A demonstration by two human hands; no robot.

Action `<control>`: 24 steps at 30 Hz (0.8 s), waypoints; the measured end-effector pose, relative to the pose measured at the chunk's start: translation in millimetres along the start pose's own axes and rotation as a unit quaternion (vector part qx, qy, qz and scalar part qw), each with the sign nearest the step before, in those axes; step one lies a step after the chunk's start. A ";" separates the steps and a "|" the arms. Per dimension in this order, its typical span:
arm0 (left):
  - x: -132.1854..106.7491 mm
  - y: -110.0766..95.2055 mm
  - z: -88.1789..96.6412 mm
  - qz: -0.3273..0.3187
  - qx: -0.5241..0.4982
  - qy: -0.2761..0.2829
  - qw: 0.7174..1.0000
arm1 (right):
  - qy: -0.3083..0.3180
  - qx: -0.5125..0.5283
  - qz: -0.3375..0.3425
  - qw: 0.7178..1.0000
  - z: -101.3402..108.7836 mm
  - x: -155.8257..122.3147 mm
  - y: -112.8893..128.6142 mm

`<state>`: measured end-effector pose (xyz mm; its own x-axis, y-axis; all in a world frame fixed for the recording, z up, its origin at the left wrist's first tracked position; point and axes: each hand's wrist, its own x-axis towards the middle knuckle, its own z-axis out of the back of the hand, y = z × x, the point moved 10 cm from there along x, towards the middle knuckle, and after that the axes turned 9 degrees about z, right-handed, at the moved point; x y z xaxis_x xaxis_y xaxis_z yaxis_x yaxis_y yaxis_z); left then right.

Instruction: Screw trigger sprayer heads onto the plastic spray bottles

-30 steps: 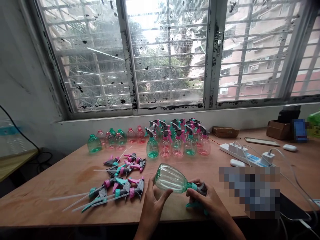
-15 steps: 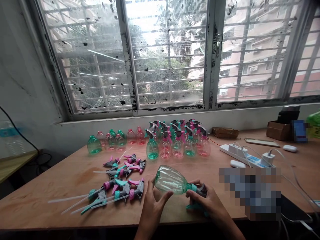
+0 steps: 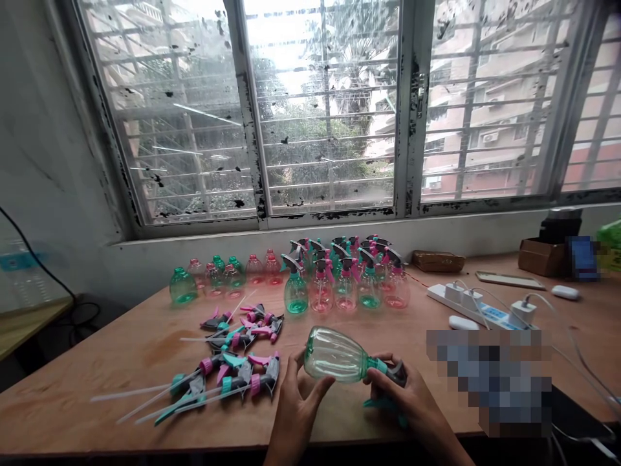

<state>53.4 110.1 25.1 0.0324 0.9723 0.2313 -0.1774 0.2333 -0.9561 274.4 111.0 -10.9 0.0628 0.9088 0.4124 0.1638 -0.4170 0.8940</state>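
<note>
A clear green spray bottle (image 3: pixel 336 355) lies tilted on its side in the air above the table's front. My left hand (image 3: pixel 301 395) cups its base end, thumb along the lower side. My right hand (image 3: pixel 405 393) is closed around the neck end, where a grey and teal trigger sprayer head (image 3: pixel 379 367) sits on the bottle; its teal trigger (image 3: pixel 383 404) pokes out below the fingers. Part of the head is hidden by that hand. Left of my hands lies a pile of loose pink, teal and grey sprayer heads (image 3: pixel 237 375) with white straws.
Several open bottles (image 3: pixel 183 286) stand at the back left of the wooden table (image 3: pixel 121 349). Bottles with sprayer heads (image 3: pixel 345 291) stand grouped at the back middle. To the right are a power strip (image 3: pixel 485 307) with cables, a pixelated patch (image 3: pixel 499 382) and a cardboard box (image 3: pixel 541 255).
The view has tilted up slightly, so everything sits a little lower. The bottle has shifted slightly right and down, still held in both hands.
</note>
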 end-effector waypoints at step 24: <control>-0.2 -7.6 4.4 -0.044 0.025 -0.034 0.998 | 0.024 -0.006 -0.023 0.999 -1.9 -6.1 10.2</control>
<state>50.4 108.1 33.1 -0.0167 0.9445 0.3281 -0.2260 0.3161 -0.9214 273.9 101.2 -4.0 0.0088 0.9259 0.3776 0.1544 -0.3743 0.9144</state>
